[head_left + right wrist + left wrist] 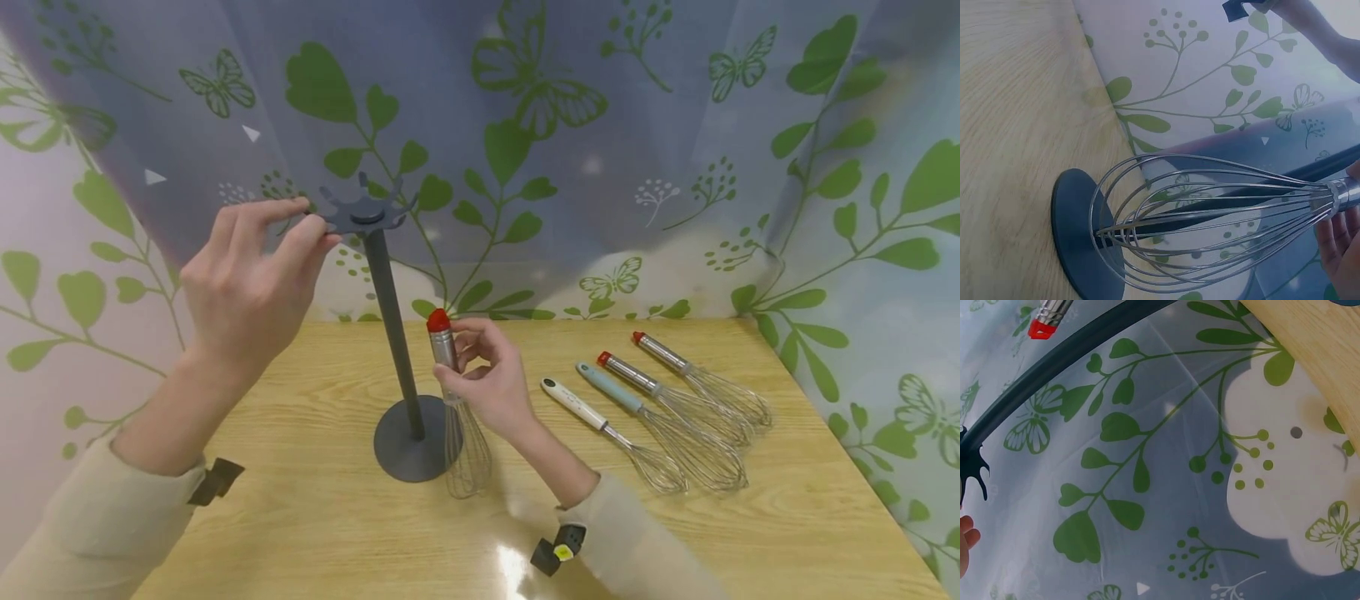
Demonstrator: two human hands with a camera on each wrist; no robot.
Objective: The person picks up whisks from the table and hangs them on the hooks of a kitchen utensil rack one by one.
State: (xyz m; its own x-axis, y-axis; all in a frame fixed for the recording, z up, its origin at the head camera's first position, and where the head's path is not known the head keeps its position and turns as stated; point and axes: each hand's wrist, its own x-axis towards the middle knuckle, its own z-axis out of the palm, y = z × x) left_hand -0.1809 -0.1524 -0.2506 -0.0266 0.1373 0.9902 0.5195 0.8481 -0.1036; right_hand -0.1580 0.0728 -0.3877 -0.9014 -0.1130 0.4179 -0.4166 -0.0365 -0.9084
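Note:
My left hand [251, 275] pinches the edge of the hooked top of a dark utensil stand [393, 333], which stands upright on its round base. In my right hand [491, 375] is a wire whisk [442, 346] with a steel handle and red end cap, gripped by the handle with the cap up and the wires down. The whisk is beside the pole, below the hooks. In the right wrist view its wire loops [1210, 231] overlap the stand's base [1079, 231]. The red cap [1041, 329] shows near the pole in the left wrist view.
Several more whisks lie side by side on the wooden table [315, 517] at the right: one with a white handle [573, 402], one with a light blue handle [609, 386], and two steel ones with red caps [630, 372]. A leaf-patterned curtain [637, 167] hangs behind.

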